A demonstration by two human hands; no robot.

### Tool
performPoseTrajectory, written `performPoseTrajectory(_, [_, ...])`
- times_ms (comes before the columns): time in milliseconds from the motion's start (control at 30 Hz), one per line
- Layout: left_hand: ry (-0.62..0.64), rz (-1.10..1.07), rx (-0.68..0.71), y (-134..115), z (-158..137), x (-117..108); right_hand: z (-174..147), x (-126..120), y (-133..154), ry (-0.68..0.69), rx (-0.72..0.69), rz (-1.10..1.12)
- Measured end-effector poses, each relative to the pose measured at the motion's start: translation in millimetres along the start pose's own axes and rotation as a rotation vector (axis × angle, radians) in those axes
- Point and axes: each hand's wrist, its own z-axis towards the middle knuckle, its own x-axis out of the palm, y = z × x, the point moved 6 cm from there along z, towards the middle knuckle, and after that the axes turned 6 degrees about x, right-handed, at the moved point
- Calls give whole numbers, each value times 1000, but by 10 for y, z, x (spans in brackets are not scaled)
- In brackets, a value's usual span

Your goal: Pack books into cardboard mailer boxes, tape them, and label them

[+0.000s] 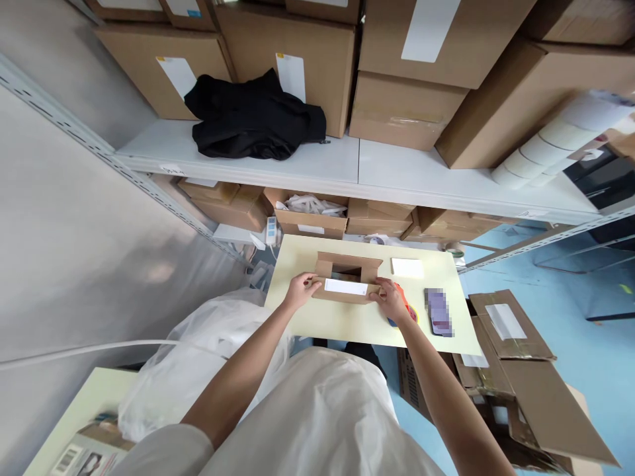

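Left hand (300, 291) and right hand (390, 301), each partly closed with thumb against fingers, grip opposite ends of a cardboard carton (342, 298), flaps raised, centred on the pale table (330, 322). The step appears to be handling the flaps; further folding would call for even pressure from both sides. To the right lies a smartphone (438, 313); beyond, a shelf (342, 157) bears a black garment (258, 122) and boxes (317, 73).

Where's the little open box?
In the head view, the open box is just below picture centre, between the left hand and right hand, left of the phone.
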Motion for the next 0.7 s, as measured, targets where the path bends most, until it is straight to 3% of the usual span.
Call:
performPoseTrajectory(100, [-163, -120, -104, 117, -11, 30, 85, -84, 73, -94, 39, -73])
performPoseTrajectory(167, [-200, -154, -133, 158, -15, 49, 179, -126, 187, -71, -13, -183])
performPoseTrajectory(367, [-164, -112, -135, 165, 17, 49, 295, -95, 338, 101, -90, -503])
performPoseTrajectory(467, [-153, 102, -6, -28, -8, 26, 192, 6, 322, 103, -111, -573])
performPoseTrajectory(567, [-45, 439, 226, -367, -51, 134, 113, 109, 302, 71, -63, -611])
performPoseTrajectory(700, [281, 689, 409, -610, -81, 457, 65, 186, 290, 85, -27, -563])
